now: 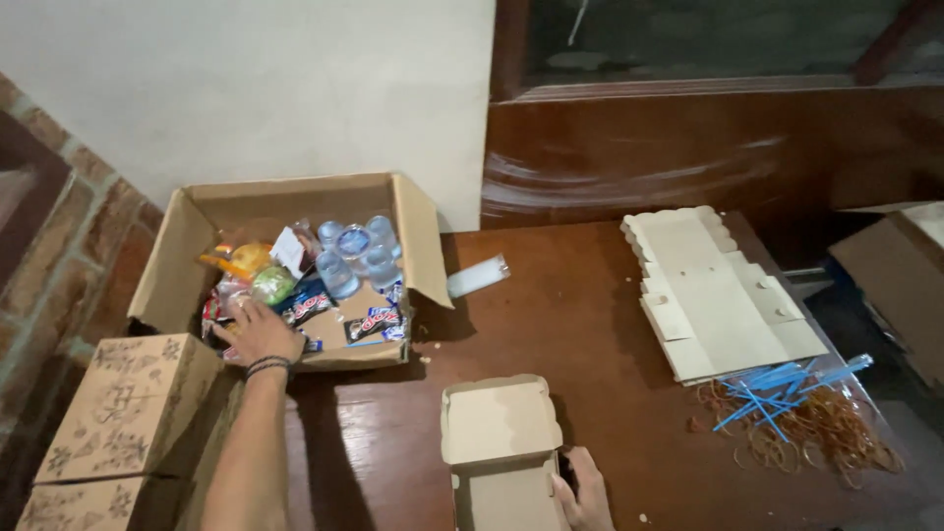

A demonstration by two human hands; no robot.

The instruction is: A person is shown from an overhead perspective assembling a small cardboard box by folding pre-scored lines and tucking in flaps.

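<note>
- Head view: left hand (pixel 258 332) is spread over snack packets (pixel 374 322) inside the cardboard box (pixel 295 202) — nothing pinched.
- Right hand (pixel 582 492) is pressed against the small open carton (pixel 501 442) — its lid stands just above the fingers.

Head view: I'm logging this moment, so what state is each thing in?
Large carton: flaps open, holding snacks and water cups.
Small box: lid open, nothing seen inside.
Flat box blanks: unfolded, stacked.
Printed boxes: closed, stacked.
Rubber bands: loose pile.
Left hand: reaching into the carton.
Right hand: on the small box's edge.
</note>
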